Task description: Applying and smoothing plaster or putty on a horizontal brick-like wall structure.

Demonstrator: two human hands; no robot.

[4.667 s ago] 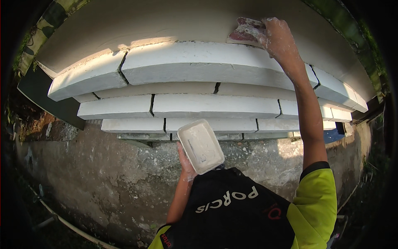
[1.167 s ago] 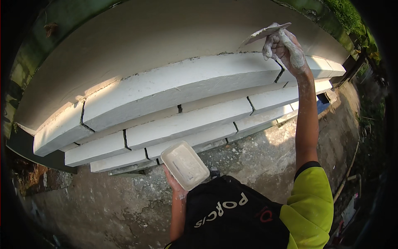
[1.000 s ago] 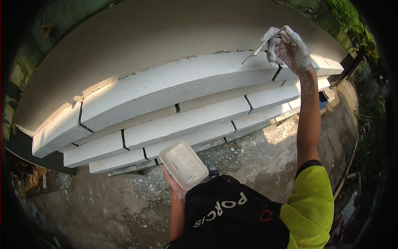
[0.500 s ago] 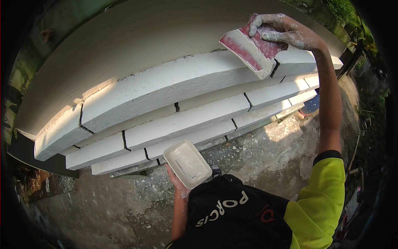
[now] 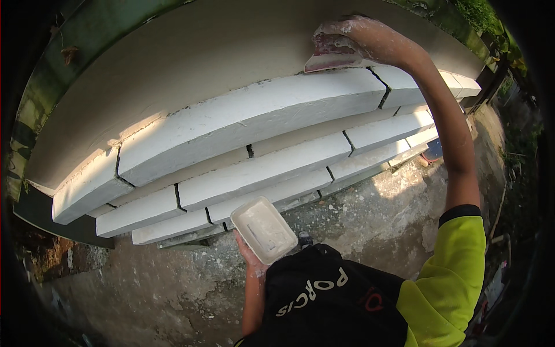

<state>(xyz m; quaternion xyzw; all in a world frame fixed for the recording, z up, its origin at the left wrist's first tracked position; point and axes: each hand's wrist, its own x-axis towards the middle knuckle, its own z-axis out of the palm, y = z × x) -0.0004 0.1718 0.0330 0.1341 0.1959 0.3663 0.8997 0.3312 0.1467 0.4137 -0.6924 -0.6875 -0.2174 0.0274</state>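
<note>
My right hand [image 5: 367,40], coated in white paste, grips a red, paste-smeared flat scraper [image 5: 326,62] against the plastered wall [image 5: 202,52], just above the top white block ledge [image 5: 248,113]. Its fingers are curled over the tool. Low in the middle, my left hand [image 5: 250,251] holds a pale rectangular tray [image 5: 263,228] with off-white residue in it, in front of the lowest ledge. The tray covers some of the left hand's fingers.
Stepped white blocks with dark joint gaps run below the wall. Beneath them is stained concrete ground [image 5: 167,289]. A blue object [image 5: 432,152] lies by the ledges' right end. Mossy edges and plants [image 5: 480,17] border the top, and a pipe runs at the far right.
Over the last half second my right hand has moved left and turned, bringing the scraper from over the ledge up to the wall. My left hand and tray stay nearly in place.
</note>
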